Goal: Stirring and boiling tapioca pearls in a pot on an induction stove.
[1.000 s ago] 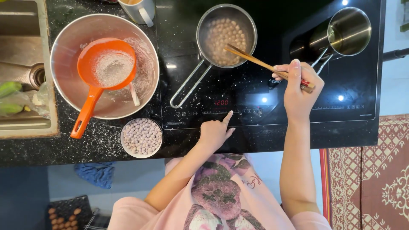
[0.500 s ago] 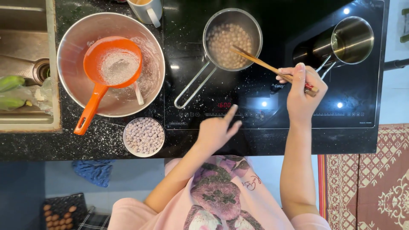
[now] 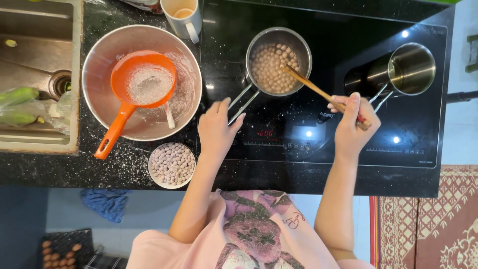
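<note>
Item: small steel saucepan (image 3: 279,61), standing on the rear-left zone of the black cooktop (image 3: 328,30), close to that surface's left edge; filled with pale beige pearl-like balls in liquid. Handle: twin-wire steel handle (image 3: 242,101), long axis running diagonally from the pan's rim down-left toward the cooktop's front edge. Left hand (image 3: 217,130): lies just at the free end of that handle, fingers loosely spread and apart, fingertips touching or barely beside the wire, closing on nothing; it is the nearer hand to the handle, the pan lying up and to the right of it. Right hand (image 3: 352,127): fingers clamped on wooden chopsticks (image 3: 318,92), whose far tips rest in the pan among the balls, the shaft slanting up-left from the grip. Adjacent: second steel pot (image 3: 409,68) near the cooktop's rear-right corner; large steel mixing bowl (image 3: 142,82) holding an orange sieve (image 3: 134,94) on the dark counter at left; small white bowl of floured balls (image 3: 172,165) at the counter's front edge; white mug (image 3: 183,17) behind
</note>
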